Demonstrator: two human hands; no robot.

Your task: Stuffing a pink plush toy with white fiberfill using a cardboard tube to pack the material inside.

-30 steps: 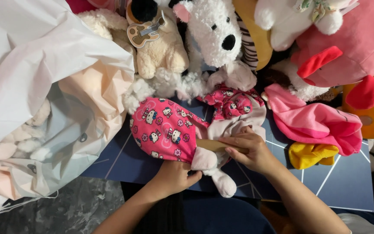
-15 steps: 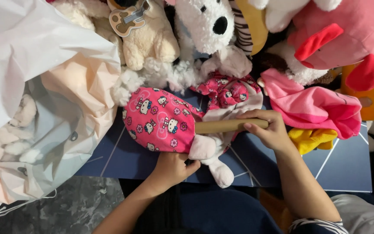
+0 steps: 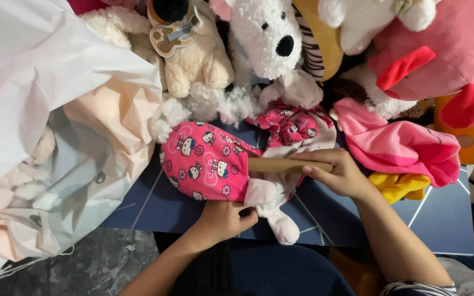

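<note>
Dark blue mat (image 3: 445, 219) with thin pale lines covers the tabletop, ringed on its far side by heaped plush toys; grey mottled floor shows near left.

Head view. Left hand (image 3: 223, 219) is clamped on the near edge of a pink printed fabric piece (image 3: 204, 161), a rounded toy part patterned with small cat faces and flowers, lying at the mat's centre. Right hand (image 3: 341, 175) is closed around a tan wooden stick (image 3: 281, 164) whose tip disappears into the fabric's open end. A pale pink plush limb (image 3: 281, 225) lies just beside the left hand.

Technique, as a judgement: keep the left grip pinching the opening firmly so the fabric does not slide, and drive the stick along the part's long axis with short strokes, to avoid piercing a seam.

Packaging: a large translucent white plastic bag (image 3: 45, 109) fills the left, soft pale shapes visible inside. A guitar-shaped card tag (image 3: 172, 34), cream with brown edge, hangs on a beige plush (image 3: 201, 63) far centre. A white plush dog (image 3: 264, 35) sits beside it.
</note>
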